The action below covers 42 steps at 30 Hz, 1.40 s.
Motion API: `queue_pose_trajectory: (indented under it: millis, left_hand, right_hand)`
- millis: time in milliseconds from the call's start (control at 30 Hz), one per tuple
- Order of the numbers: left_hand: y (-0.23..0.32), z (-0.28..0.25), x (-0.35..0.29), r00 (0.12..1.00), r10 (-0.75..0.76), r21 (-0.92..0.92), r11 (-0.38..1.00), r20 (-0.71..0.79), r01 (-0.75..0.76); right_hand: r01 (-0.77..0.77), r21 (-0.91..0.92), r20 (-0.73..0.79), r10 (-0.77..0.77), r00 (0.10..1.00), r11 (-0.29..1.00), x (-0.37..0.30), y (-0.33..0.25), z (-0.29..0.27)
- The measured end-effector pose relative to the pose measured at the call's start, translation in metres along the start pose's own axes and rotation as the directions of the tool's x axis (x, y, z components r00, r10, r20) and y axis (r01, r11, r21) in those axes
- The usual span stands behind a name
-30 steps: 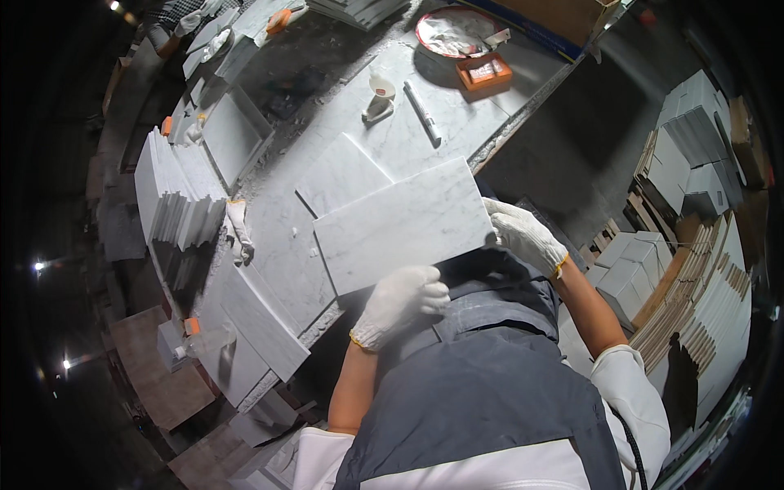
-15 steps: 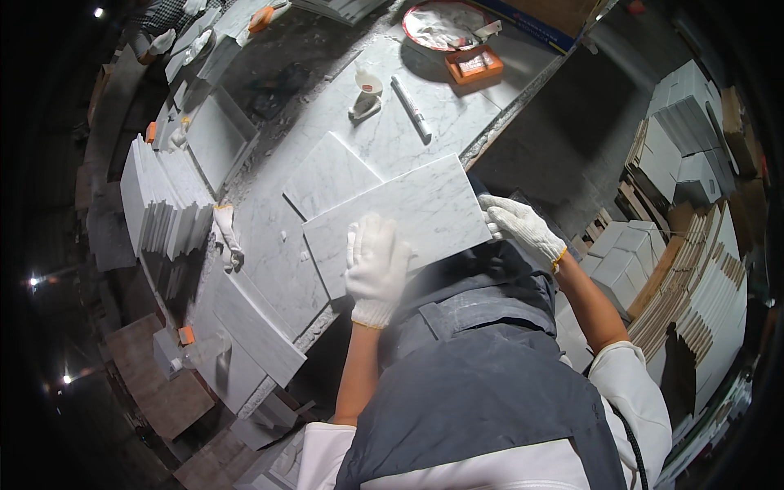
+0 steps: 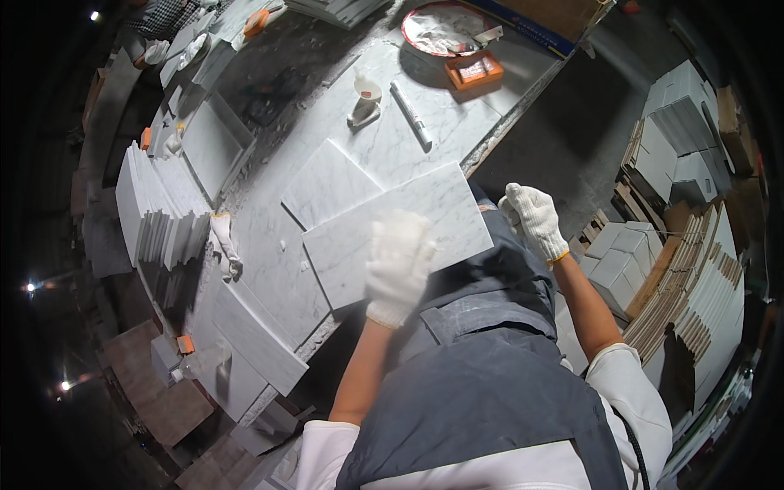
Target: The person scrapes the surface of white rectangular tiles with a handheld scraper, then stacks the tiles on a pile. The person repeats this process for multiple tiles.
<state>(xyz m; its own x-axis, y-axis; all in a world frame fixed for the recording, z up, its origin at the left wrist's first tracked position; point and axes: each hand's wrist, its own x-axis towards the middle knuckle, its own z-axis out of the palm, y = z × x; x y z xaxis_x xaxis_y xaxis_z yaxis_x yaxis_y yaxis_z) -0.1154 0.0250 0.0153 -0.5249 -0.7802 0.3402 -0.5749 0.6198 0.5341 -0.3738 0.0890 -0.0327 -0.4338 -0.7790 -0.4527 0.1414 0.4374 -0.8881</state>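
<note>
A white, grey-veined marble tile (image 3: 445,204) lies at the table's near edge, its lower side jutting past the edge toward my lap. My left hand (image 3: 400,260), in a white knit glove, is over the tile's lower part; motion blurs its fingers. Right of the tile and apart from it, my gloved right hand (image 3: 535,219) is closed with fingers curled; whether anything is inside is hidden. A second marble tile (image 3: 331,184) lies partly under the first. Beyond them rest a white marker pen (image 3: 411,116) and a small translucent bottle (image 3: 367,86).
Farther back stand a red-rimmed bowl of white material (image 3: 437,31) and an orange tray (image 3: 474,70). A loose glove (image 3: 224,245) and a row of upright tiles (image 3: 162,204) are at left. Boxes (image 3: 625,257) and stacked panels (image 3: 694,302) stand at right. Another person's gloved hand (image 3: 155,53) shows far left.
My right hand has left the tile's right edge, moved slightly up and curled its fingers. My left hand has slid rightward over the tile, which stays about where it was.
</note>
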Motion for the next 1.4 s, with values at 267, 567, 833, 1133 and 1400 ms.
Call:
queue_pose_trajectory:
  millis: [267,567,833,1133,1400]
  left_hand:
    - [0.007,-0.002,0.001,0.949,0.195,-0.421,0.904,0.248,-0.075]
    - [-0.044,-0.003,0.007,0.997,0.006,0.21,0.977,0.073,-0.021]
    - [-0.044,-0.005,0.007,0.995,-0.028,0.203,0.979,0.1,0.007]
    - [-0.046,-0.004,0.006,0.992,-0.047,0.27,0.963,0.114,0.014]
    - [-0.043,-0.006,0.008,0.991,-0.072,0.23,0.972,0.116,0.044]
  right_hand:
    - [0.236,0.244,-0.062,-0.228,0.972,0.94,0.013,-0.022,0.043]
    - [0.635,-0.508,0.264,-0.596,0.758,0.582,0.069,-0.08,0.113]
    - [0.7,-0.641,0.415,-0.623,0.662,0.316,0.118,-0.105,0.182]
    - [0.763,-0.507,0.395,-0.68,0.618,0.4,0.099,-0.089,0.165]
    - [0.579,-0.44,0.115,-0.596,0.795,0.687,0.062,-0.072,0.076]
